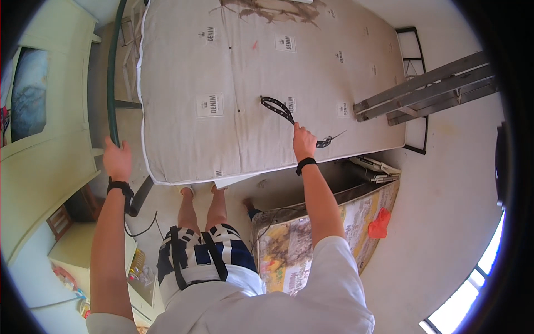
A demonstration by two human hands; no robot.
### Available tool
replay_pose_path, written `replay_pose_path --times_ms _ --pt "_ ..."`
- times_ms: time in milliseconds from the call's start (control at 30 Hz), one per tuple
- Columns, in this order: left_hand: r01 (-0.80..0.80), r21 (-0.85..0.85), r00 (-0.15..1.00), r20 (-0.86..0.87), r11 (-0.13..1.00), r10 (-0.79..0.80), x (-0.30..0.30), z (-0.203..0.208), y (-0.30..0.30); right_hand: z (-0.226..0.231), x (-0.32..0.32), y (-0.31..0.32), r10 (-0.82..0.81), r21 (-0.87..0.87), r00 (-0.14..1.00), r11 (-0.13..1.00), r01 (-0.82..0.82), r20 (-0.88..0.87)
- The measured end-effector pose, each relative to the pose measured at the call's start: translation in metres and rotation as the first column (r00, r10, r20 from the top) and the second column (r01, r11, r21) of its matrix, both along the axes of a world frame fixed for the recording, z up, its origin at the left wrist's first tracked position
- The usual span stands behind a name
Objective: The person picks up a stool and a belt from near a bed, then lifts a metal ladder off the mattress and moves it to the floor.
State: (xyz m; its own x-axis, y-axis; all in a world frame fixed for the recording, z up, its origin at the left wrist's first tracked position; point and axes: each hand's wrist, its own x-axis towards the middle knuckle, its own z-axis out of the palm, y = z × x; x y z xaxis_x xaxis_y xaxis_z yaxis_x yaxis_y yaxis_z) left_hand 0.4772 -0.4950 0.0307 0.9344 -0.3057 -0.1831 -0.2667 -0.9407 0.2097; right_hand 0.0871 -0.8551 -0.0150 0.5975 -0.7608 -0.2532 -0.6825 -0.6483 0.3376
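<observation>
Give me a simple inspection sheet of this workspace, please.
Surface: wide beige fabric mattress, brown-stained near its far edge.
Job's things: long dark-green pole; looped black strap with pale spots.
Clutter: crumpled bright-red plastic bag.
Hands: left hand at the pole, grip unclear; right hand, fingers closed on the strap.
Cables: thin black cable below the left wrist.
Surroundings: pale-green cabinet; grey metal rails at right.

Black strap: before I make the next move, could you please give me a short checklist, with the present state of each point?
1. Right hand grips the strap: ok.
2. Strap is straight: not ok, it loops beyond the hand.
3. Left hand is on the green pole: ok.
4. Strap is off the mattress: cannot tell.
5. Metal rails do not touch the mattress: cannot tell.
</observation>
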Motion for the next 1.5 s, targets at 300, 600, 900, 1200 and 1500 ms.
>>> replay_pose_path --times_ms 300,600,900,1200,1500 --pt "-0.014 -0.010 1.000 -0.014 1.000 0.014 0.003 -0.009 0.007 0.004 -0.177 -0.013 -0.118 0.065 0.922 0.986 0.152 -0.369" --pt "-0.013 0.030 0.999 0.031 0.999 0.012 0.007 -0.007 0.019 0.072 -0.151 0.002 -0.456 0.067 0.890 0.889 0.454 0.010" --pt "0.016 0.051 0.998 0.052 0.999 -0.019 -0.002 -0.005 0.004 0.001 -0.040 -0.019 -0.316 0.277 0.942 0.920 0.277 0.111" --pt "0.014 0.069 1.000 0.009 0.998 -0.014 0.004 -0.003 0.007 0.072 -0.116 0.056 -0.161 0.335 0.978 0.921 0.198 -0.135" --pt "0.035 0.059 0.998 0.048 0.998 -0.037 0.007 -0.020 0.011 0.028 -0.061 0.074 0.072 0.337 0.994 0.940 -0.043 -0.077"
